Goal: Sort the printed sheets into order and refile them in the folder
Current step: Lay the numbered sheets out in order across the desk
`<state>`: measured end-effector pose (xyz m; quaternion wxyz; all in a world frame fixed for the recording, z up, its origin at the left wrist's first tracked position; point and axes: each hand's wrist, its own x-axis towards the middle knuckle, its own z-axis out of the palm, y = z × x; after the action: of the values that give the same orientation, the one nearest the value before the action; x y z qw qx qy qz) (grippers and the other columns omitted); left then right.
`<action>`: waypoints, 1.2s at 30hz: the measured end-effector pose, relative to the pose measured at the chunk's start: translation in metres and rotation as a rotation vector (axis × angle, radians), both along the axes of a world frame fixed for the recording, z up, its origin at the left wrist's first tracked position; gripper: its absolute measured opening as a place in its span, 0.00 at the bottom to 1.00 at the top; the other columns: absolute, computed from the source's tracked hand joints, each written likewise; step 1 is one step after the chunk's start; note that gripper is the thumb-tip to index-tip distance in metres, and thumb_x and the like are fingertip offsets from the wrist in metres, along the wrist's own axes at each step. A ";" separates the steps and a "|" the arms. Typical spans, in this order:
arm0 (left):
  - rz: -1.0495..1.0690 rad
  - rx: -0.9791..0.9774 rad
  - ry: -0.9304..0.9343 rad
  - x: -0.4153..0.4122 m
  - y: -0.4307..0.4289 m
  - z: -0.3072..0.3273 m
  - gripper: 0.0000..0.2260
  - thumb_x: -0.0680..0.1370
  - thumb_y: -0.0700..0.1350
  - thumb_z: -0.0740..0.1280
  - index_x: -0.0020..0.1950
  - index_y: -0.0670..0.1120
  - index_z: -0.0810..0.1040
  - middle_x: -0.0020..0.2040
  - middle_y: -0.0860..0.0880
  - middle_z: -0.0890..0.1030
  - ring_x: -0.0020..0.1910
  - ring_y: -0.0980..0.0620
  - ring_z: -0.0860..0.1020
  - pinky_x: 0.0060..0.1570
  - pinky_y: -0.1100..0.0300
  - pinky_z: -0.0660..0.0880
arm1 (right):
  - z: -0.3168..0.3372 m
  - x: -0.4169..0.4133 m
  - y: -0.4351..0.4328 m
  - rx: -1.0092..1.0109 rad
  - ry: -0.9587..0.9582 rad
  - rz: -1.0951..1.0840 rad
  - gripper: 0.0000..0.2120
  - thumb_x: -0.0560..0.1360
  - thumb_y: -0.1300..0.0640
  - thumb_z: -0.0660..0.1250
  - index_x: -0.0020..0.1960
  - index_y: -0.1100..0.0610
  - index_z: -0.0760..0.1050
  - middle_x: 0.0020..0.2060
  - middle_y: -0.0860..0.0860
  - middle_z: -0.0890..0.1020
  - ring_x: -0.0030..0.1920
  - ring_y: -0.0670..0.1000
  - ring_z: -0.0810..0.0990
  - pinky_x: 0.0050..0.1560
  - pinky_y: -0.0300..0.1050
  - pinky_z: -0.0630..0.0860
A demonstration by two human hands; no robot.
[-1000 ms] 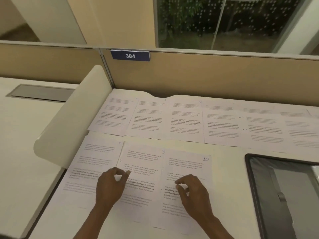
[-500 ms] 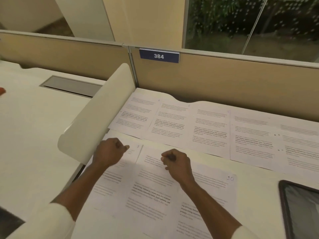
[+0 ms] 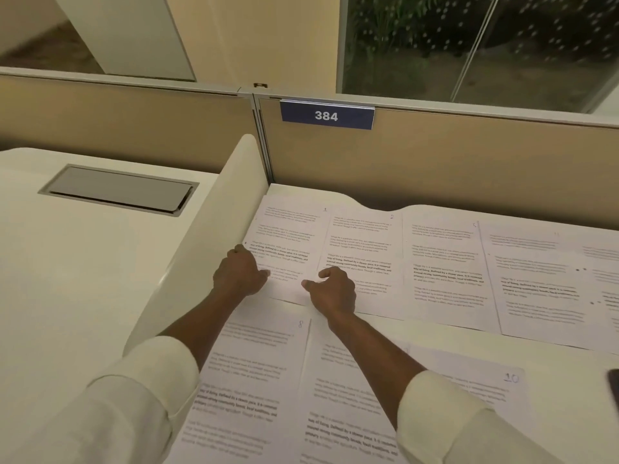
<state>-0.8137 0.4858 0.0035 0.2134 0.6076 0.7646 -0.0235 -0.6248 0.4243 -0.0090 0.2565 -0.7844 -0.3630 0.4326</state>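
White desk carries two rows of printed sheets.

Left hand, right hand at near edge of sheet 1, numbered sheets in two rows

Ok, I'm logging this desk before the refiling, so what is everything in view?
desk: one, white, in front of the person.
partition: two panels, tan, behind the desk.
back-row sheets: at least five, white, side by side along the partition.
front-row sheets: three, white, nearest the person.
number plate: one, blue, reads 384, on the partition.
divider: one, white, curved, left of the sheets.
cable hatch: one, grey, neighbouring desk on the left.
dark object: one, black, cut off at right edge.
sleeves: two, cream, on the forearms.
left hand grip: one, curled on the left edge of sheet 1.
right hand grip: one, curled where sheet 1 meets sheet 2.
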 end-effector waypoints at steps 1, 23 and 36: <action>0.009 -0.012 0.006 0.002 0.004 -0.004 0.39 0.77 0.59 0.75 0.76 0.36 0.64 0.71 0.38 0.74 0.69 0.37 0.76 0.64 0.44 0.76 | -0.003 -0.004 0.003 -0.016 -0.038 0.010 0.23 0.74 0.44 0.78 0.64 0.52 0.77 0.61 0.50 0.81 0.63 0.56 0.81 0.62 0.52 0.78; 0.075 -0.130 0.252 0.026 0.021 -0.019 0.52 0.57 0.72 0.82 0.69 0.41 0.71 0.66 0.39 0.72 0.63 0.42 0.75 0.57 0.52 0.75 | -0.005 -0.045 0.021 -0.205 -0.365 0.079 0.32 0.74 0.51 0.78 0.70 0.58 0.66 0.65 0.57 0.76 0.63 0.60 0.80 0.58 0.54 0.79; 0.023 0.038 0.298 0.030 0.003 -0.041 0.40 0.76 0.78 0.57 0.62 0.43 0.80 0.65 0.40 0.76 0.66 0.39 0.70 0.61 0.48 0.69 | -0.025 -0.052 0.032 -0.129 -0.062 -0.217 0.35 0.57 0.24 0.71 0.48 0.51 0.83 0.44 0.49 0.84 0.46 0.54 0.84 0.40 0.47 0.81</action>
<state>-0.7837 0.4886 -0.0378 0.0865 0.5926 0.7950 -0.0965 -0.6765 0.4560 -0.0337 0.2397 -0.8469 -0.2551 0.4003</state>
